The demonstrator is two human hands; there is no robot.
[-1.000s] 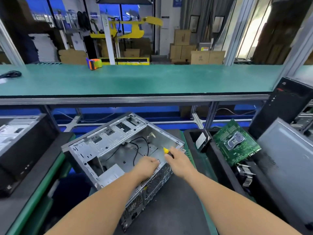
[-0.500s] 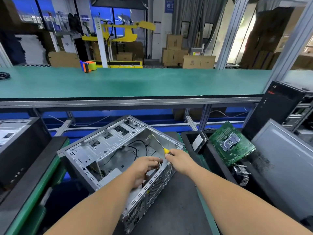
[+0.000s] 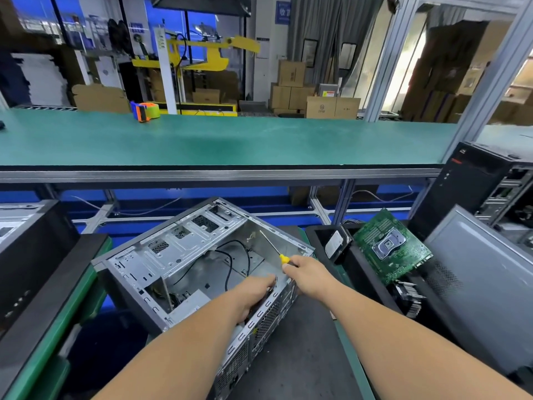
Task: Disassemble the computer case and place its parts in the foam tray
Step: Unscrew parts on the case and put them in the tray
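At lower centre the case (image 3: 202, 269) lies open beside the tray (image 3: 360, 272). The right hand (image 3: 308, 274) grasps a screwdriver (image 3: 274, 246); the left hand (image 3: 253, 293) curls around the case's near rim. Its long shaft could snag the cable (image 3: 230, 267) if swung carelessly.

Open top of computer case (image 3: 184, 255) gives access from above. Inside: black cables (image 3: 230, 267) looped across the floor, screwdriver (image 3: 272, 246) slanting over the right part, left hand (image 3: 253, 290) and right hand (image 3: 305, 274) crowding the near right wall. Left: black unit (image 3: 31, 264) close by, narrow gap between. Right: foam tray (image 3: 363, 272) just beside, holding green motherboard (image 3: 392, 246), blocking sideways reach. Behind: bench edge (image 3: 219, 174) overhanging. Bare dark mat (image 3: 302, 350) in front, passable.
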